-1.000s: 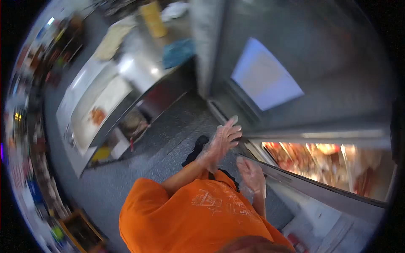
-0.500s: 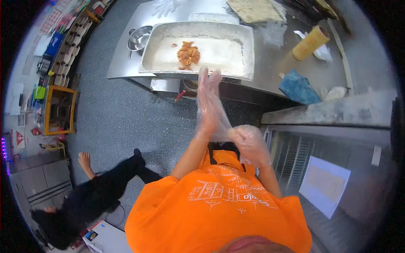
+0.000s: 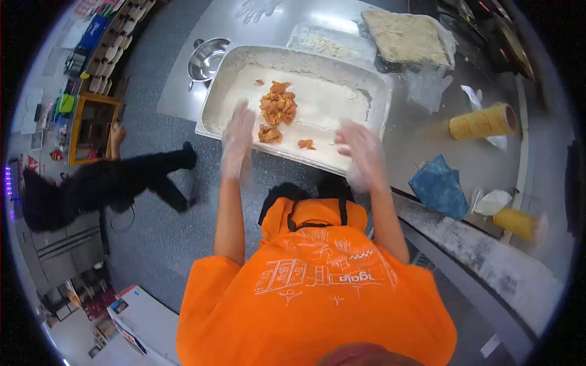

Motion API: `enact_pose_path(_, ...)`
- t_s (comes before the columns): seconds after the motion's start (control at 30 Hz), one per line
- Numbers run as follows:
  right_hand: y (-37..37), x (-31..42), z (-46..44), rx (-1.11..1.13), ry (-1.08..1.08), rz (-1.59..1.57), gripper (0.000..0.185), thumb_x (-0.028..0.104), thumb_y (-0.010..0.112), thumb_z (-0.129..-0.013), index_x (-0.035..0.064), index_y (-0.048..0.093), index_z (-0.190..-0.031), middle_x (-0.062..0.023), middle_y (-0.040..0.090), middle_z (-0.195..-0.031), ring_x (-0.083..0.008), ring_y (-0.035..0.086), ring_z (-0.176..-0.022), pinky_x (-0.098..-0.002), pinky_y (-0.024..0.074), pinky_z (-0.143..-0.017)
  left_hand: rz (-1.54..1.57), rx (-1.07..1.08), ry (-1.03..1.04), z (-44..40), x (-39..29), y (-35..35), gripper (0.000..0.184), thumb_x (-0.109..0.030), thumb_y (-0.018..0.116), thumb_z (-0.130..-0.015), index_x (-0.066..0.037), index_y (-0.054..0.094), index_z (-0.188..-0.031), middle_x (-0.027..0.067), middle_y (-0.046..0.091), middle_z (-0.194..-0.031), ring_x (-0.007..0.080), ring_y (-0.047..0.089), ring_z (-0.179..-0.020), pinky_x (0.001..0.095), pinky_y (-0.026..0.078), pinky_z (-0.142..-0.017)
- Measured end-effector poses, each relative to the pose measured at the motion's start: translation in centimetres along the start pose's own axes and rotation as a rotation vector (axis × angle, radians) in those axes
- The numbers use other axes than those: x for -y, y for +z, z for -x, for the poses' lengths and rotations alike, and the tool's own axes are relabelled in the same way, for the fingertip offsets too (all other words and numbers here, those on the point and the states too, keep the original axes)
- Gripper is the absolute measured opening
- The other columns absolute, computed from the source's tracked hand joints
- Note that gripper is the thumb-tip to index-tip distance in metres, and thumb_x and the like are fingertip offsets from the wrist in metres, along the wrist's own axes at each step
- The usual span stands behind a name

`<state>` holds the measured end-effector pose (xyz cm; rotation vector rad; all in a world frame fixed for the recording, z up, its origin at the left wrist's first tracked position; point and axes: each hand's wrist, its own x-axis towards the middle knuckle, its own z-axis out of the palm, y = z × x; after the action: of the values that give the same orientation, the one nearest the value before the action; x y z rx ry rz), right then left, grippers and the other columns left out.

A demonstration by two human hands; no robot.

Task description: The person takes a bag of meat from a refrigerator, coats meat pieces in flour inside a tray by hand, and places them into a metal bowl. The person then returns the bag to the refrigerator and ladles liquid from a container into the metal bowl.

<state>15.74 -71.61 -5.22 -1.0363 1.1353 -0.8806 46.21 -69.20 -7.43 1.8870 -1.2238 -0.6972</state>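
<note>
A large metal tray [image 3: 379, 104] stands at the front of the steel table, with white flour [image 3: 323, 91] spread over its bottom. Pieces of orange marinated meat [image 3: 279, 104] lie on the flour, most in a heap left of centre, a few apart. Both my hands wear clear plastic gloves. At the tray's near left rim, my left hand [image 3: 238, 137] is held upright with its fingers stretched out, holding nothing. Over the near right part of the tray, my right hand [image 3: 364, 152] is slightly blurred, its fingers apart and nothing in them.
A steel bowl [image 3: 209, 60] sits left of the tray. Behind are a shallow container of crumbs [image 3: 332, 46] and a crumb-covered slab [image 3: 406, 36]. On the right lie a yellow roll [image 3: 482, 122] and blue cloth [image 3: 439, 186]. A person in black [image 3: 110, 183] is at the left.
My hands were together before my body, the right at the left glove's cuff. They have parted and moved forward to the tray. The view has shifted, and the person in black has moved.
</note>
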Motion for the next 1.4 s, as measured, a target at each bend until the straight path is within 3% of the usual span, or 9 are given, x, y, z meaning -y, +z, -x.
enact_pose_path(0.13,2.0,-7.5,-13.8,0.251,0.113,0.667,0.036,0.035,0.052,-0.097,0.0024,0.063,-0.106,-0.0184,0.067,-0.086,-0.0241,0.065,-0.074,-0.0385,0.0531,-0.072,-0.29,0.177,-0.177,-8.9,4.7,0.4,0.064,-0.049,0.045,-0.095,-0.007,0.044,-0.144,0.024,0.051,-0.141,0.0379,0.049,-0.13,0.0436,0.036,-0.11)
enact_pose_path(0.23,4.0,-12.1,-19.1,0.198,-0.547,1.178,0.035,0.034,0.053,-0.095,0.0016,0.063,-0.104,-0.021,0.068,-0.086,-0.0307,0.065,-0.079,-0.0428,0.0515,-0.078,-0.542,0.178,-0.371,-14.9,8.0,2.0,0.062,-0.052,0.043,-0.093,-0.006,0.05,-0.135,0.0261,0.053,-0.136,0.041,0.053,-0.124,0.049,0.04,-0.106)
enact_pose_path(0.4,10.4,-10.7,-23.3,0.146,-0.202,0.774,0.037,0.035,0.05,-0.095,0.0018,0.062,-0.106,-0.022,0.067,-0.101,-0.038,0.063,-0.097,-0.0445,0.0491,-0.087,-0.543,0.433,0.216,-24.4,18.7,6.2,0.05,-0.043,0.034,-0.098,-0.006,0.061,-0.117,0.0224,0.06,-0.127,0.0401,0.057,-0.117,0.0514,0.043,-0.1)
enact_pose_path(0.63,15.9,-9.3,-23.0,0.296,-0.039,1.07,0.049,0.043,0.041,-0.101,0.0037,0.065,-0.119,-0.0159,0.066,-0.12,-0.0318,0.061,-0.108,-0.0424,0.0461,-0.095,-0.246,0.638,0.253,-19.4,11.4,6.4,0.052,-0.043,0.033,-0.098,-0.002,0.062,-0.113,0.0194,0.066,-0.116,0.0366,0.062,-0.107,0.0489,0.047,-0.095)
enact_pose_path(0.73,10.8,-12.1,-18.4,0.311,-0.268,1.101,0.049,0.042,0.037,-0.103,0.0064,0.064,-0.121,-0.0217,0.061,-0.125,-0.0364,0.059,-0.115,-0.0419,0.0459,-0.098,-0.565,1.19,0.399,-19.2,5.1,0.1,0.069,-0.056,0.027,-0.101,-0.004,0.046,-0.142,0.0216,0.043,-0.148,0.0347,0.04,-0.138,0.0408,0.029,-0.115)
enact_pose_path(0.83,11.3,-6.7,-15.4,0.191,0.385,1.058,0.051,0.044,0.038,-0.103,0.0089,0.056,-0.135,-0.0182,0.058,-0.133,-0.0337,0.055,-0.123,-0.0405,0.0421,-0.107,-0.625,1.214,0.131,-16.9,6.7,0.5,0.062,-0.053,0.036,-0.096,-0.006,0.055,-0.132,0.0284,0.05,-0.138,0.0391,0.052,-0.126,0.044,0.038,-0.107)
enact_pose_path(0.97,12.9,-13.3,-14.6,0.253,-0.024,1.005,0.049,0.035,0.046,-0.102,0.0048,0.051,-0.14,-0.0116,0.051,-0.145,-0.0279,0.047,-0.133,-0.0341,0.0325,-0.115,-0.183,1.011,-0.126,-13.9,10.3,3.5,0.074,-0.059,0.027,-0.1,-0.005,0.035,-0.15,0.0258,0.033,-0.153,0.0355,0.035,-0.141,0.0416,0.028,-0.116)
enact_pose_path(1.07,15.2,-8.6,-13.4,0.064,0.463,0.275,0.053,0.034,0.054,-0.098,0.003,0.05,-0.14,-0.016,0.052,-0.143,-0.027,0.049,-0.131,-0.0334,0.0361,-0.112,-0.025,1.163,-0.137,-14.5,9.3,2.1,0.071,-0.057,0.029,-0.101,-0.008,0.029,-0.153,0.0257,0.034,-0.152,0.0349,0.033,-0.143,0.0402,0.026,-0.117)
enact_pose_path(1.4,11.8,-11.8,-12.1,0.36,0.413,0.777,0.097,0.056,0.075,-0.077,-0.0062,0.04,-0.143,-0.0285,0.044,-0.144,-0.0352,0.043,-0.135,-0.038,0.0345,-0.112,-0.233,1.272,-0.11,-13.2,10.3,3.7,0.123,-0.054,0.084,-0.06,0.013,0.027,-0.146,0.0318,0.047,-0.138,0.0355,0.049,-0.13,0.0381,0.04,-0.107)
